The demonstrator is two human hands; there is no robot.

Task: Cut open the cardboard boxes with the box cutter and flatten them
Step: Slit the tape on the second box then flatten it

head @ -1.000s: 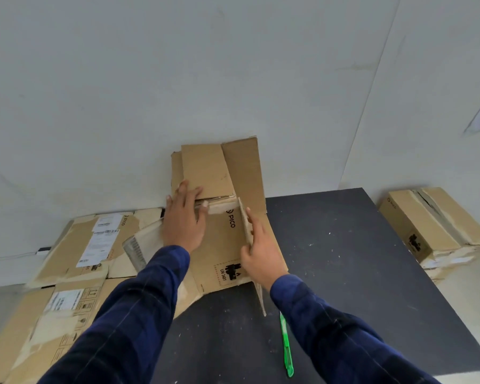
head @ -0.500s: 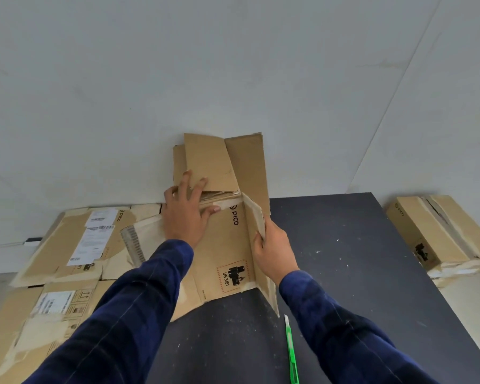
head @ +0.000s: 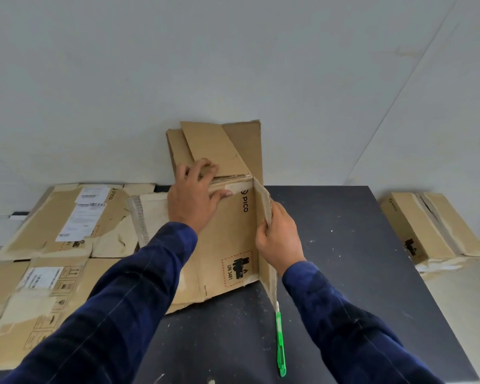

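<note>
Pressing our left hand [head: 194, 200] down, we hold a cut-open cardboard box [head: 230, 245] flat on the black table [head: 358, 259]. The palm lies spread on the printed face with the thumb out flat. The fingers bend onto the far flaps [head: 214, 145], which stand up against the wall [head: 233, 65].

Our right hand [head: 277, 239] grips the side panel [head: 262, 200] of the same box. Fingers and thumb pinch its upper edge, and the panel stands upright on its fold between the two hands.

Just below the right wrist, toward us, the green box cutter [head: 281, 345] lies on the table. Its far tip is near the panel's lower corner, and neither hand touches it.

Out to the left of the left hand, flattened boxes [head: 67, 217] with white labels lie spread. Well off to the right of the right hand, an unflattened box [head: 421, 225] sits beyond the table's edge.
</note>
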